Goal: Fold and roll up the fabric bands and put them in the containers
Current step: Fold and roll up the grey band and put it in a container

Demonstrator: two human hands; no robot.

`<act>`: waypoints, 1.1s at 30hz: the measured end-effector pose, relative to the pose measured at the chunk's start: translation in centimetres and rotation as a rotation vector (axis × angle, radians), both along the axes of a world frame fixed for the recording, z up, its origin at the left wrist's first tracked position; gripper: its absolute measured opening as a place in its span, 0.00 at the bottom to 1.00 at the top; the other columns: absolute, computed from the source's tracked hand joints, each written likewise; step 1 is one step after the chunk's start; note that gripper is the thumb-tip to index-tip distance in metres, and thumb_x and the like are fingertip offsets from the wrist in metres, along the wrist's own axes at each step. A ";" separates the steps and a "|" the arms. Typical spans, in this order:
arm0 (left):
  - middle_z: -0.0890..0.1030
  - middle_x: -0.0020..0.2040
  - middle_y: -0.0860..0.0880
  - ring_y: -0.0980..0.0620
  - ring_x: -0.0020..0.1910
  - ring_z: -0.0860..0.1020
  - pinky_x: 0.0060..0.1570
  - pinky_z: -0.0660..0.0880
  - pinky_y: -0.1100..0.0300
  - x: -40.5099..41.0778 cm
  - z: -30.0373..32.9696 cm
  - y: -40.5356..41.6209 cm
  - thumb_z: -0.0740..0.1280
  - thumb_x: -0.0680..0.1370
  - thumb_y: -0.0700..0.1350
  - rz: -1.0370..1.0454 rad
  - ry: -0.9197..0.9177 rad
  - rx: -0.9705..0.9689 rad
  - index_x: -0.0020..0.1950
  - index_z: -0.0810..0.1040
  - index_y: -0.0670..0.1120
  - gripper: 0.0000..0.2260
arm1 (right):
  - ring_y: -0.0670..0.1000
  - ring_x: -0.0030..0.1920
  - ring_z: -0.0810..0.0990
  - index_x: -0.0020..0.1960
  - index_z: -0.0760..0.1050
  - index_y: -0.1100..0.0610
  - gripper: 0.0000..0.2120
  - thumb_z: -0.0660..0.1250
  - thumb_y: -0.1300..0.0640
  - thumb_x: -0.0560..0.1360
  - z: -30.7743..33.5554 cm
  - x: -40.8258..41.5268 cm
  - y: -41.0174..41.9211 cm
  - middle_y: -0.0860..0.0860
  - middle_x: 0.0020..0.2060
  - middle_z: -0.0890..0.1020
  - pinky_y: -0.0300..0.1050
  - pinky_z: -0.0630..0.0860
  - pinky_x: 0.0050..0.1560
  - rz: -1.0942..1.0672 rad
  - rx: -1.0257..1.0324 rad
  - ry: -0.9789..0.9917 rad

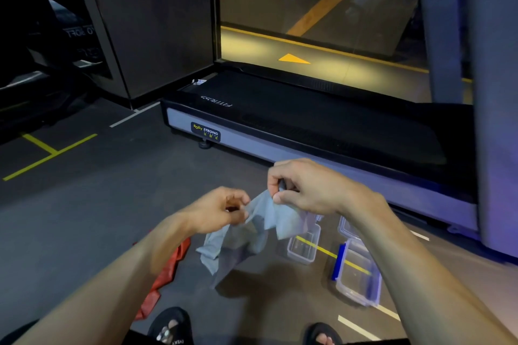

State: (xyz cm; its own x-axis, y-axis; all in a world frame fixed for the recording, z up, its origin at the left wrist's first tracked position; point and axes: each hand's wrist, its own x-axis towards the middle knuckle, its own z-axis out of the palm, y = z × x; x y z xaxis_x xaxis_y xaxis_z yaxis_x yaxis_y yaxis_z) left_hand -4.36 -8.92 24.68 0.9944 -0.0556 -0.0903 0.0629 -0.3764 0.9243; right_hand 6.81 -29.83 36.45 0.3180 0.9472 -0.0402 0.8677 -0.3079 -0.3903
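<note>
A light blue fabric band [262,221] hangs crumpled in the air between both hands. My left hand [221,209] pinches its left edge. My right hand [302,185] pinches its top edge a little higher and to the right. The band's loose end droops toward the floor. A red fabric band [165,274] lies on the floor under my left forearm, partly hidden. Two clear plastic containers stand open on the floor: a small one [304,246] just below the blue band, and a larger one with blue clips [358,274] under my right forearm.
A treadmill deck [308,126] runs across the floor just beyond my hands, with its grey upright [493,92] at the right. Yellow and white lines mark the dark floor. My sandalled feet [171,328] show at the bottom edge.
</note>
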 end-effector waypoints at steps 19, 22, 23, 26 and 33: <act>0.80 0.36 0.56 0.57 0.34 0.76 0.39 0.73 0.63 0.5 0.4 -1.7 0.71 0.74 0.32 0.327 -0.450 0.424 0.41 0.75 0.53 0.15 | 0.39 0.39 0.73 0.44 0.78 0.52 0.05 0.72 0.59 0.77 0.9 0.5 -0.6 0.42 0.40 0.76 0.38 0.66 0.40 -0.037 0.021 -0.022; 0.82 0.39 0.55 0.54 0.39 0.80 0.44 0.76 0.60 0.5 0.2 -1.8 0.72 0.77 0.36 0.324 -0.444 0.452 0.45 0.80 0.53 0.11 | 0.40 0.39 0.74 0.45 0.78 0.52 0.05 0.72 0.59 0.77 0.8 0.3 -0.6 0.43 0.41 0.76 0.36 0.66 0.40 -0.034 0.021 -0.018; 0.83 0.40 0.56 0.56 0.40 0.81 0.45 0.76 0.61 0.5 0.2 -1.9 0.72 0.78 0.38 0.324 -0.436 0.448 0.47 0.81 0.53 0.09 | 0.40 0.40 0.74 0.45 0.78 0.52 0.04 0.72 0.59 0.77 0.8 0.3 -0.5 0.43 0.41 0.76 0.35 0.65 0.39 -0.031 0.025 -0.021; 0.84 0.43 0.59 0.64 0.44 0.81 0.46 0.75 0.67 0.5 0.3 -2.3 0.71 0.79 0.42 0.319 -0.419 0.429 0.51 0.81 0.53 0.06 | 0.38 0.40 0.73 0.45 0.78 0.54 0.04 0.72 0.59 0.77 1.0 0.1 -0.3 0.43 0.40 0.76 0.32 0.65 0.38 -0.018 0.036 -0.031; 0.80 0.35 0.59 0.59 0.35 0.77 0.40 0.74 0.63 0.4 0.4 -2.7 0.74 0.78 0.48 0.352 -0.386 0.419 0.46 0.78 0.55 0.05 | 0.40 0.40 0.73 0.45 0.78 0.53 0.04 0.72 0.59 0.77 1.0 0.0 -0.2 0.43 0.41 0.76 0.34 0.65 0.39 -0.024 0.042 -0.025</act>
State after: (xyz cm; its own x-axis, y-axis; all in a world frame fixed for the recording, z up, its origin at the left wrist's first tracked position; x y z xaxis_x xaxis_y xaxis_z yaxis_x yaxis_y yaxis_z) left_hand -3.93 -11.64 25.11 0.9121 0.2406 0.3321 -0.0582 -0.7257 0.6855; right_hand 6.83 -30.05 37.41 0.3407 0.9401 0.0072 0.8699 -0.3123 -0.3817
